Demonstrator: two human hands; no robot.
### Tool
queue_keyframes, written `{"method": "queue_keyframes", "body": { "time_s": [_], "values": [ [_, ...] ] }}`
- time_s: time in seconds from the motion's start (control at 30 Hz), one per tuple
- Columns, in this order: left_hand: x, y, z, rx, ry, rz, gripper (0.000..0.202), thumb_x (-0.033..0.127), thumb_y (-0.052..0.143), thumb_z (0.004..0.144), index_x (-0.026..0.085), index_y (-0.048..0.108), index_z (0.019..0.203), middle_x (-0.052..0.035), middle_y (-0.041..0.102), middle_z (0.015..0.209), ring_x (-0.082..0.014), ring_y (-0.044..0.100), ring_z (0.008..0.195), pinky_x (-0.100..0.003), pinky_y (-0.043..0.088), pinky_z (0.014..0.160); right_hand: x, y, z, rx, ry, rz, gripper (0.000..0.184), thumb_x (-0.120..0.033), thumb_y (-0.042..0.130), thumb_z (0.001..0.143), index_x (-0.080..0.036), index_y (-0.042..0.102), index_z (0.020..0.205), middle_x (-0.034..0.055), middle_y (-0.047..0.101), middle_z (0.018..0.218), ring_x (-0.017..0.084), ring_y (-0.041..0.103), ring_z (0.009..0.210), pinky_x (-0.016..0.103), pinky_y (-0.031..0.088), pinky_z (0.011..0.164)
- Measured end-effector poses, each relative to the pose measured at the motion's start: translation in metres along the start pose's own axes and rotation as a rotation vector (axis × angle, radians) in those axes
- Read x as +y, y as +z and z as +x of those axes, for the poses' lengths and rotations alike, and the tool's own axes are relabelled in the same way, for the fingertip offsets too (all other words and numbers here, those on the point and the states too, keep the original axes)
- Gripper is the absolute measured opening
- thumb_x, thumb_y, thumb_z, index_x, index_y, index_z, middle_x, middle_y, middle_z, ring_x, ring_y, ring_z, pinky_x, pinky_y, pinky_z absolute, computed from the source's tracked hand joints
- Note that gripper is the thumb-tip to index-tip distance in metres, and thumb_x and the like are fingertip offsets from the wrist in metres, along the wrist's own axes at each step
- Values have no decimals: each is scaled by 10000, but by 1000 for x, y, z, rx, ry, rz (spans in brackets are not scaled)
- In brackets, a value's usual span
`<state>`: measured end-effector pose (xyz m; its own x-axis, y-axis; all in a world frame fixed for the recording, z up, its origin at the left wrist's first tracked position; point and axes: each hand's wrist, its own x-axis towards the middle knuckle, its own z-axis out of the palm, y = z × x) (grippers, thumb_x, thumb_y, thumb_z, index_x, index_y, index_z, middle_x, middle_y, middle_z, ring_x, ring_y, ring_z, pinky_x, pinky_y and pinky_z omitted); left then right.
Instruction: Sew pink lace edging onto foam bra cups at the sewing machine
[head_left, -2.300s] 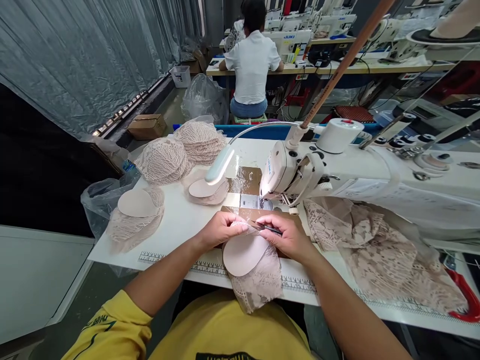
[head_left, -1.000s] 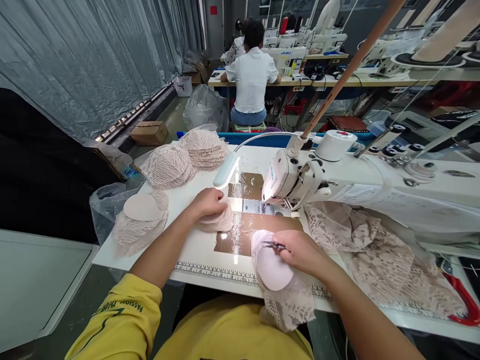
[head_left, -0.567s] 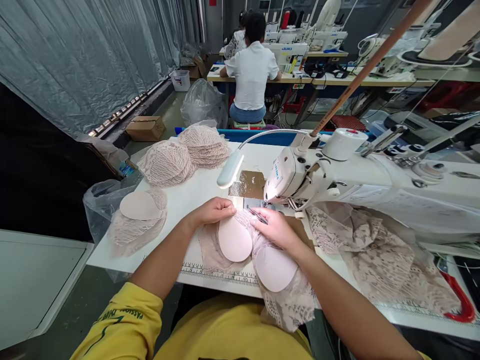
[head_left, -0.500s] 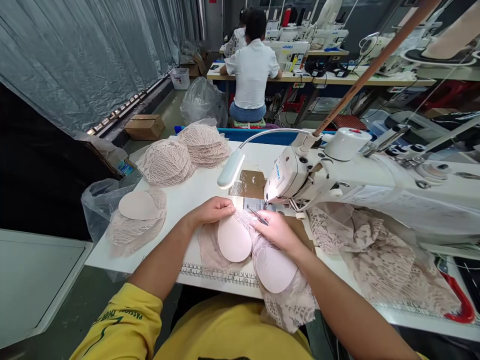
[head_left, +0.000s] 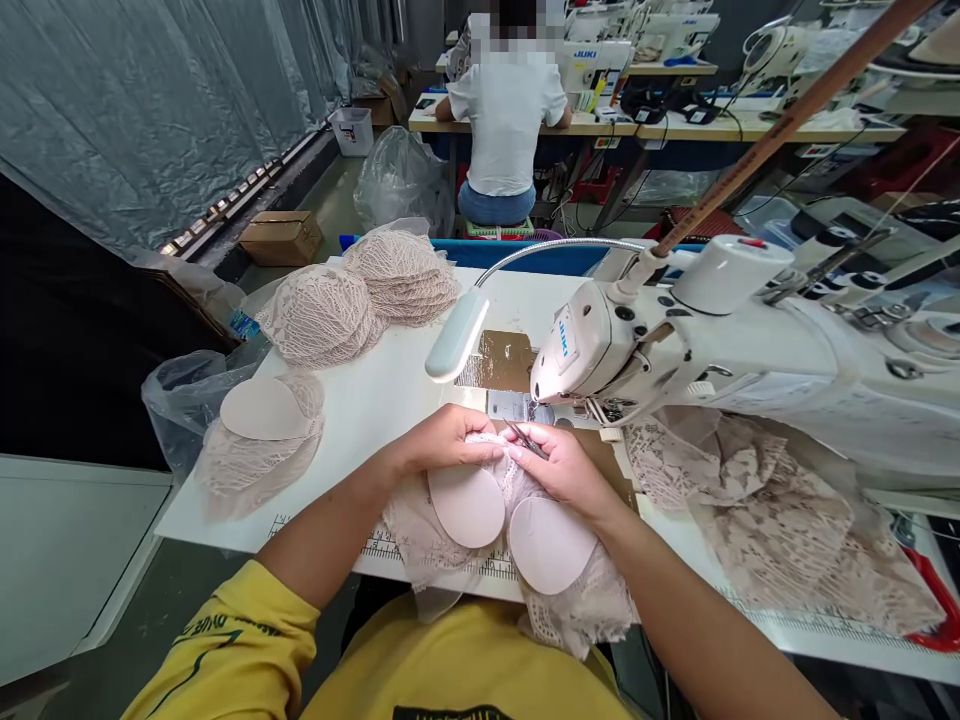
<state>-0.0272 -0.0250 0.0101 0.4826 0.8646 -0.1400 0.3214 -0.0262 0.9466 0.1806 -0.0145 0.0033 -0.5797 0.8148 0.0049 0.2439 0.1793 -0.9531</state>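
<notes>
Pale pink lace with two smooth moulded bra cups [head_left: 469, 508] lies across the front edge of the table. My left hand [head_left: 450, 440] pinches the lace between thumb and fingers, just above the left cup. Close beside it, my right hand [head_left: 561, 465] is closed around small dark metal thread snips [head_left: 528, 440], its thumb and fingertips also at the lace between the cups. The sewing machine's needle area [head_left: 534, 408] is just beyond both hands, and the lace is on the near side of it. The right cup [head_left: 551, 545] hangs lower, near my forearm.
A white sewing machine [head_left: 592, 340] stands at right, with a lamp [head_left: 457, 335] on a bent neck. Stacked lace cups [head_left: 322, 315] and a single lace cup piece [head_left: 262, 440] lie at left. More lace [head_left: 780, 510] is bunched at right. A person [head_left: 506, 130] sits ahead.
My hands have come closer together, and the left has shifted right and slightly nearer me along the lace. The cups have moved a little nearer to me. The camera view has tilted slightly.
</notes>
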Motion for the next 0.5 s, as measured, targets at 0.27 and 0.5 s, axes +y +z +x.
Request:
{"method": "queue_keyframes", "body": {
  "time_s": [0.27, 0.5],
  "values": [
    [1, 1, 1, -56, -42, -209, 273, 378, 657, 791, 107, 687, 779, -17, 604, 673, -108, 511, 631, -210, 382, 599, 7, -19, -6, -43, 14, -31, 359, -443, 510, 909, -216, 672, 1134, 53, 689, 902, 191, 632, 843, 336, 501, 806],
    [-5, 4, 2, -37, -90, -231, 307, 389, 690, 757, 87, 709, 813, -18, 605, 674, -112, 511, 632, -213, 372, 582, -5, -16, -5, -64, 3, -109, 258, -364, 592, 856, -196, 695, 1022, 50, 706, 893, 184, 635, 805, 311, 503, 731]
  ]
}}
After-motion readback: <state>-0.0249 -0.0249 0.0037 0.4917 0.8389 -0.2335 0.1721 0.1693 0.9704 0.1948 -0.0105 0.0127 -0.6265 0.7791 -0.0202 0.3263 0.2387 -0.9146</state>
